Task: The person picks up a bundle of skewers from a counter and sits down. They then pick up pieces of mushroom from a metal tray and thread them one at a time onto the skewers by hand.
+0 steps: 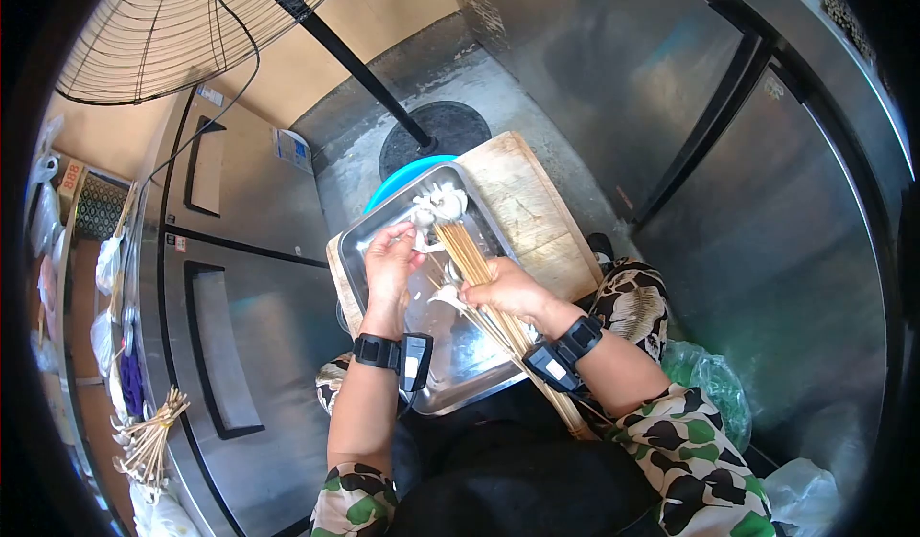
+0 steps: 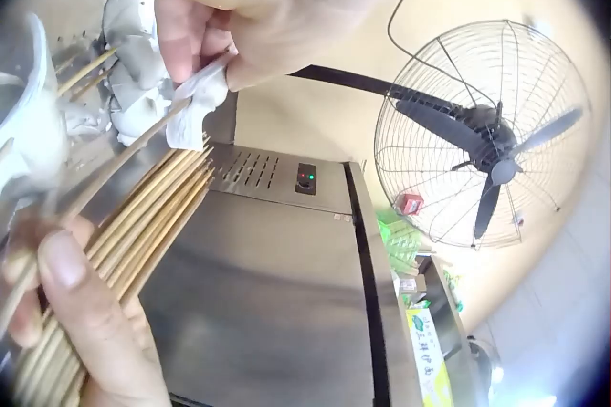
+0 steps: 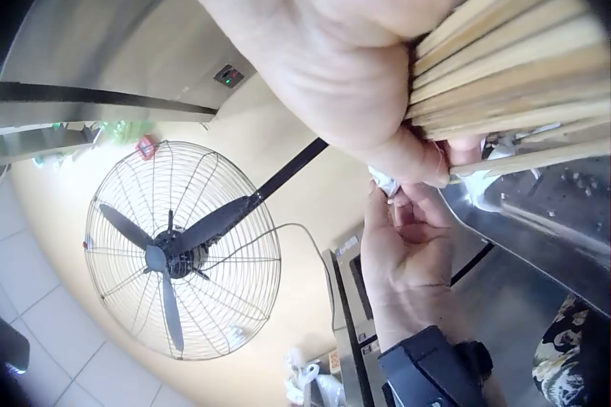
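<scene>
My left hand [image 1: 388,267] pinches a thin, curled white piece of food [image 2: 200,109] between thumb and fingers, over the metal tray [image 1: 450,376]. The tip of a single bamboo skewer [image 2: 122,157] meets that piece. A thick bundle of bamboo skewers [image 1: 467,254] is gripped in my right hand [image 1: 522,295], whose thumb also holds the single skewer. More white pieces [image 1: 446,202] lie heaped at the tray's far end, and another [image 1: 448,295] shows beside the right fingers. Their exact kind I cannot tell.
Beneath the tray lies a wooden board [image 1: 527,202], with a blue basin [image 1: 407,181] behind it. A standing fan [image 1: 192,29] rises beyond. Steel fridge doors flank both sides [image 1: 254,336]. Filled skewers [image 1: 158,432] stick out at the lower left; a green plastic bag [image 1: 709,388] sits at right.
</scene>
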A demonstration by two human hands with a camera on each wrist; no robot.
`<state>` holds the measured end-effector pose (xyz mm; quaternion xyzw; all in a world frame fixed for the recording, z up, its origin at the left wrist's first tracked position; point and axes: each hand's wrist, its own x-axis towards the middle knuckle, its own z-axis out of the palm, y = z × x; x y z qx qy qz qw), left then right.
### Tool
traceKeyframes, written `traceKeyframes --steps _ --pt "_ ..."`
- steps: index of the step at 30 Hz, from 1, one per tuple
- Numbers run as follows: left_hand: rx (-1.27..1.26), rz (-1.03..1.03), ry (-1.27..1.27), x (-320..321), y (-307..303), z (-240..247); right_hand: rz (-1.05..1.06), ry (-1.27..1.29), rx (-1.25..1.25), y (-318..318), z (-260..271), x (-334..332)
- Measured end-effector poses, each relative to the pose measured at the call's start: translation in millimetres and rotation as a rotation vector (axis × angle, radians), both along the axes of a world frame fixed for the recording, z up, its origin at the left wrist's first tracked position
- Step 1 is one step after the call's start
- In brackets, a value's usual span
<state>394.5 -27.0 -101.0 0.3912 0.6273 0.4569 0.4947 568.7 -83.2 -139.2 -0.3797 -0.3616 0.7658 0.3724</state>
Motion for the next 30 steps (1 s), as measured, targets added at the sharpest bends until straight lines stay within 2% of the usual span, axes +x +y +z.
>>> traceKeyframes --steps 12,21,28,30 --pt "-0.047 -0.029 0.019 6 -15 0 0.014 -0.049 0.015 3 2 1" --pt "-0.116 -0.017 -0.045 25 -28 1 -0.111 -0.078 0.031 5 5 -1" --pt "-0.101 -0.024 -0.106 7 -33 -11 -0.129 -0.071 0.067 4 9 6" --pt "-0.12 -0.032 -0.107 4 -35 -14 -0.083 0.107 0.075 5 10 8"
